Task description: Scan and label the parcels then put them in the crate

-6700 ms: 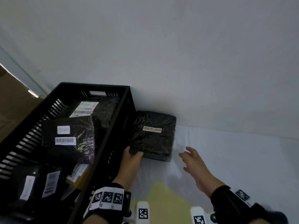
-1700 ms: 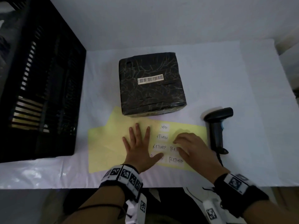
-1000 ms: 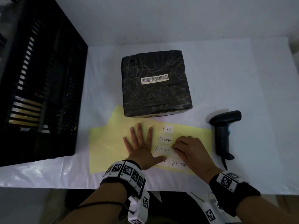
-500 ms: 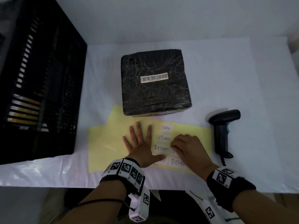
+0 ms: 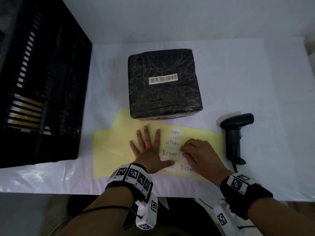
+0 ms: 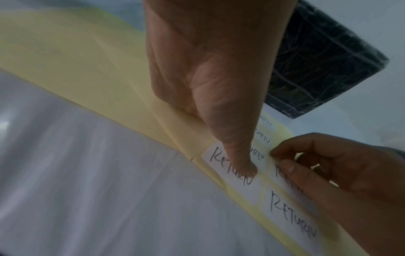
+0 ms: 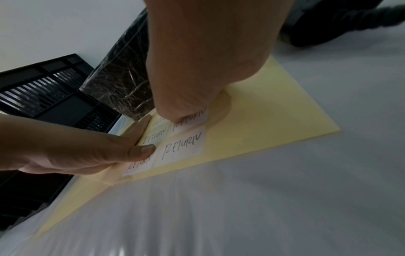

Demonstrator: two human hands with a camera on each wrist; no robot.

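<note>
A black plastic-wrapped parcel point(image 5: 163, 92) with a white barcode strip point(image 5: 163, 79) lies mid-table. In front of it is a yellow backing sheet point(image 5: 112, 147) carrying several white labels that read RETURN point(image 5: 170, 153). My left hand point(image 5: 146, 147) lies flat on the sheet with fingers spread, its thumb point(image 6: 238, 155) pressing on one label. My right hand point(image 5: 192, 150) is curled over the labels beside it. Its thumb and forefinger point(image 6: 285, 166) pinch at the edge of a RETURN label point(image 7: 188, 119). The black slatted crate point(image 5: 42, 91) stands at the left.
A black handheld barcode scanner point(image 5: 233, 133) lies to the right of the sheet, its cable running off the front edge. The white table cover point(image 5: 238, 74) ends at a wall behind the parcel. The crate's side wall stands close to the sheet's left end.
The parcel, beside the crate 6.7 s ago, now lies mid-table. Over the last second both hands stay on the sheet; the right fingers shift slightly at the label.
</note>
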